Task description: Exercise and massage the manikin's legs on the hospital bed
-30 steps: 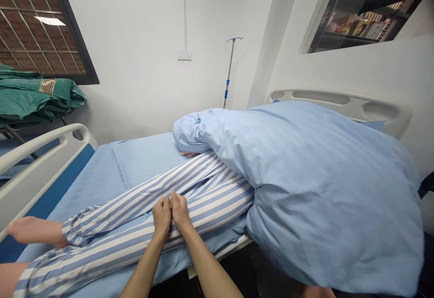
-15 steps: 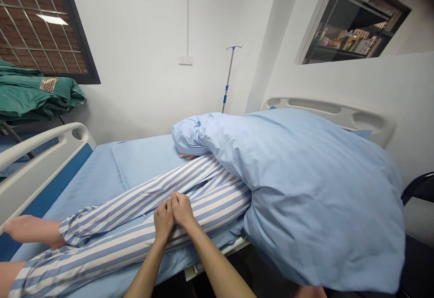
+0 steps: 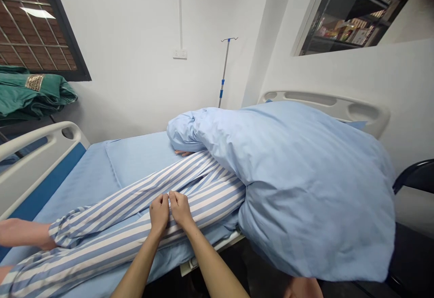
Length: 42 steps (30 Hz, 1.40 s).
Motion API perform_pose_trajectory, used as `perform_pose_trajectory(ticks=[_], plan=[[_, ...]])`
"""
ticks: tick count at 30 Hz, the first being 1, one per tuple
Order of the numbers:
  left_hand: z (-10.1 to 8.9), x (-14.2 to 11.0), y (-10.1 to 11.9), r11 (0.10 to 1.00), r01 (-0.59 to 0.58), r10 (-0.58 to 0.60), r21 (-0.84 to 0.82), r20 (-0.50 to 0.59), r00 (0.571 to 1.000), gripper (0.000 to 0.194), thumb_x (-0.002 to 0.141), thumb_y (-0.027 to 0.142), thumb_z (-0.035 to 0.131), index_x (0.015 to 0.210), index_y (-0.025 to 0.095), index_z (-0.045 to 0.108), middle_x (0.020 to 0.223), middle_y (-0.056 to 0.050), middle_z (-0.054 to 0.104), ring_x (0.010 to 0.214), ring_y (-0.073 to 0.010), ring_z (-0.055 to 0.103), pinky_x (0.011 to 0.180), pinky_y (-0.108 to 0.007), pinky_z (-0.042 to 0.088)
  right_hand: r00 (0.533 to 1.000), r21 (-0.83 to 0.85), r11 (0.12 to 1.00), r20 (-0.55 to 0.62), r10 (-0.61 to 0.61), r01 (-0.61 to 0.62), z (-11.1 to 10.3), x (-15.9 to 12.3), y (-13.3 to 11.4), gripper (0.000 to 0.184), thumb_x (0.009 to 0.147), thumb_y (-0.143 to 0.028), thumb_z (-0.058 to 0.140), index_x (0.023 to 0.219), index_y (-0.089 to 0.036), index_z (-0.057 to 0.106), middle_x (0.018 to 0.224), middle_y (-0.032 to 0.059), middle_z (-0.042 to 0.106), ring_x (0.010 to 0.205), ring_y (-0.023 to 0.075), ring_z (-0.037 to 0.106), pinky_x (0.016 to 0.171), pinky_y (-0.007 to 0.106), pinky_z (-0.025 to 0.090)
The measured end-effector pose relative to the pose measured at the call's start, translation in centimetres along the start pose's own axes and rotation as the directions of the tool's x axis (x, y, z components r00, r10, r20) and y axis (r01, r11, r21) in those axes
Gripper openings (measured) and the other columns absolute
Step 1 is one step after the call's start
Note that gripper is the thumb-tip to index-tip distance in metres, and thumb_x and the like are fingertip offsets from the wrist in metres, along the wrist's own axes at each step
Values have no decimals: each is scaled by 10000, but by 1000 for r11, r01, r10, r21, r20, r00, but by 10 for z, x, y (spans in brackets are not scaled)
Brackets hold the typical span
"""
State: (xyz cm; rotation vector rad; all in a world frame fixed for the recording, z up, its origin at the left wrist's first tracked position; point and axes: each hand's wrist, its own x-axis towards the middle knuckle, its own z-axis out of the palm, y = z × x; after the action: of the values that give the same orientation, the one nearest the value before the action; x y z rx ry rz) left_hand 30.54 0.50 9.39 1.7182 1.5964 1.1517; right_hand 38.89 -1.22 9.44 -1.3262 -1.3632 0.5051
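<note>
My left hand [image 3: 159,213] and my right hand [image 3: 179,208] are both curled into fists, side by side with a narrow gap between them. They rest on or just over the near leg of blue-and-white striped trousers [image 3: 217,195]; whether they press on it I cannot tell. The trousers are on a figure lying along the bed, a person or a manikin. A bare foot [image 3: 27,233] sticks out at the left. A light blue quilt [image 3: 305,176] covers the figure's upper body. Fingers [image 3: 183,153] of the figure's hand peek out beneath the quilt's edge.
The bed has a pale footboard [image 3: 44,146] at left and a headboard [image 3: 369,108] at right. Behind stands a drip pole [image 3: 224,74]. Folded green cloth [image 3: 40,96] lies below the barred window. A dark chair [image 3: 415,176] is at right. The quilt hangs over the bed's near side.
My fists, touching at the thumbs before, have come slightly apart. The whole view has shifted a little, so the room appears further left and higher. The lying figure and quilt look unchanged.
</note>
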Motion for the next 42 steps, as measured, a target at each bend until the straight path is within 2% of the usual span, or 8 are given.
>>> perform_pose_trajectory(ticks=[6,13,20,24,29,32,38,42], plan=[[15,-1,17,974,49,-65,-223,-67,996,333,782,388,383,518,188,409,468,37,417,495,-104,357,493,-230,273,999,209,977,-9,50,-47,-5,3,3,409,868,-373,304,558,-168,475,530,-19,458,521,103,381,495,212,297],[27,-11,10,999,-4,0,-46,-87,996,339,819,374,345,547,191,433,515,16,493,519,-108,402,536,-238,268,993,260,961,-39,111,-97,-5,3,2,354,844,-357,350,546,-175,409,520,-36,410,517,95,363,501,215,293],[26,-11,9,1000,-6,7,14,-66,998,351,827,360,324,533,190,410,512,5,488,514,-107,386,537,-238,238,999,24,999,36,39,-40,-17,13,2,412,860,-368,323,500,-177,380,474,-39,377,489,91,333,490,227,227],[27,-13,12,995,-29,33,100,-36,999,328,818,326,337,528,187,406,510,4,488,518,-108,389,537,-240,213,1000,-105,994,24,-12,15,-29,17,6,426,868,-365,324,496,-176,412,464,-35,389,486,92,329,499,235,206],[27,-13,16,994,-13,13,111,-6,1000,317,806,326,363,530,184,428,516,6,495,524,-108,389,534,-237,216,1000,-155,988,-27,-8,4,-29,12,14,417,875,-364,313,527,-178,447,484,-30,422,499,94,357,517,235,228],[29,-10,23,1000,22,-22,10,17,1000,323,789,323,384,499,183,402,478,23,447,513,-103,370,523,-234,225,999,-89,996,-45,16,-20,-29,13,17,399,868,-357,321,529,-176,429,491,-32,410,505,94,356,510,228,237],[46,1,43,939,45,-58,-341,-28,998,336,775,355,406,488,188,355,459,51,353,485,-89,331,498,-226,258,997,251,965,-11,82,-76,-37,20,21,382,858,-388,329,542,-179,376,510,-39,354,509,90,322,488,215,263],[59,-1,45,959,86,-104,-271,-53,993,341,790,343,386,487,189,354,457,41,386,491,-96,349,509,-233,251,988,311,943,-58,140,-115,-40,21,23,365,839,-397,372,543,-185,337,512,-45,325,506,86,291,476,216,260]])
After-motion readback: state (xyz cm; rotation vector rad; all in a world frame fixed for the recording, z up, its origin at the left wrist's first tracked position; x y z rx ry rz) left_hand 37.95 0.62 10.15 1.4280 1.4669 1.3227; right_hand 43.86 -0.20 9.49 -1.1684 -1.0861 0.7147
